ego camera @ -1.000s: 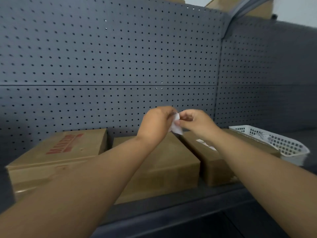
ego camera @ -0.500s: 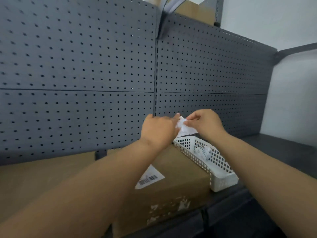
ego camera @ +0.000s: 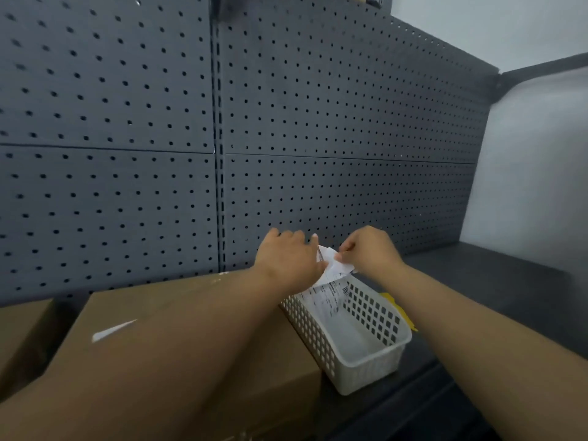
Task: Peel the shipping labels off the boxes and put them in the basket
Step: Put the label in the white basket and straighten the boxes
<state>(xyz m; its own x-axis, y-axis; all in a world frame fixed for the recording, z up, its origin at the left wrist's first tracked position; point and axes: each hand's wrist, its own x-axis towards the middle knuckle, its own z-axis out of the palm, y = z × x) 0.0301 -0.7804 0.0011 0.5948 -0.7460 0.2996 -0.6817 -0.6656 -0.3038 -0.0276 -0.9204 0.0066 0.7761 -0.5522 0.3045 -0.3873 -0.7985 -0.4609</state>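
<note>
While both hands, the left hand (ego camera: pixel 288 257) and the right hand (ego camera: pixel 369 251), pinch the crumpled white paper shipping label (ego camera: pixel 331 275) in a narrow grip, it hangs directly over the far end of the white perforated plastic basket (ego camera: pixel 366 351), whose long axis runs near-right beside the brown cardboard box (ego camera: pixel 191 300).

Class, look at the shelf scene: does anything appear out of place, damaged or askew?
The label pinched by both hands is crumpled, not flat, over the basket. A yellow scrap lies half hidden behind the basket; what it is cannot be told.
</note>
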